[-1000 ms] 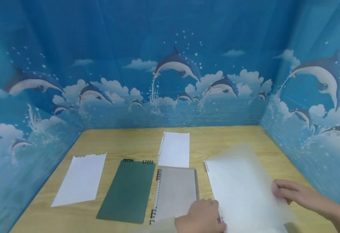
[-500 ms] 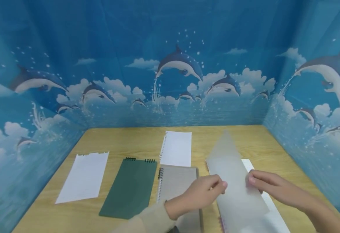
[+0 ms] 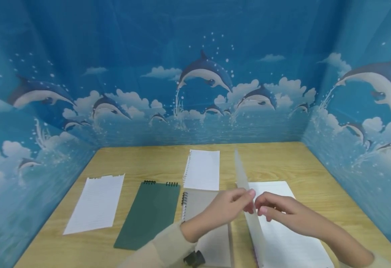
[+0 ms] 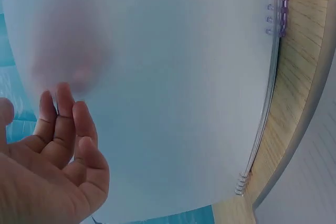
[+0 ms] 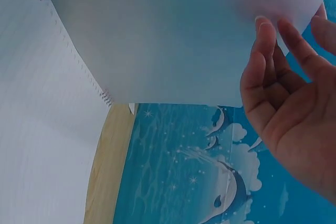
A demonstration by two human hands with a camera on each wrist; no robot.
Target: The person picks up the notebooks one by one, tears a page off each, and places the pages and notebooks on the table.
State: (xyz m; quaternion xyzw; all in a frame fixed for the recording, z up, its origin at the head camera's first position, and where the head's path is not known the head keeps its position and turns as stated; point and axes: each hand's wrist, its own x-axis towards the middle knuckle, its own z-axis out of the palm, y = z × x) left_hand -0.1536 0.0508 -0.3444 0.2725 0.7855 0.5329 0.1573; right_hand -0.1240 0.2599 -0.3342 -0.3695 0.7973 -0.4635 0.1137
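At the right of the table, a ring-bound notebook (image 3: 292,238) with purple rings lies with its lined page showing. Its frosted translucent cover (image 3: 257,232) stands nearly upright between both hands. The left hand (image 3: 230,206) is at the cover's left face; in the left wrist view its bent fingers (image 4: 64,121) meet the sheet near the free edge, thumb apart. On the other face, the right hand (image 3: 284,212) has its fingertips (image 5: 265,32) against the sheet, its thumb spread away. Each hand shows as a blurred shadow through the cover in the opposite wrist view.
Left of this notebook lies a grey-covered spiral notebook (image 3: 200,203), partly under the left forearm. Further left are a green top-bound notebook (image 3: 150,216) and a torn sheet (image 3: 96,204). Another loose sheet (image 3: 202,169) lies behind. A dolphin-printed curtain (image 3: 195,74) surrounds the table.
The right hand has swung the cover leftward from nearly flat to upright, uncovering the lined page. The left hand has left the notebook's binding side and risen to the cover. The right thumb has parted from its fingers.
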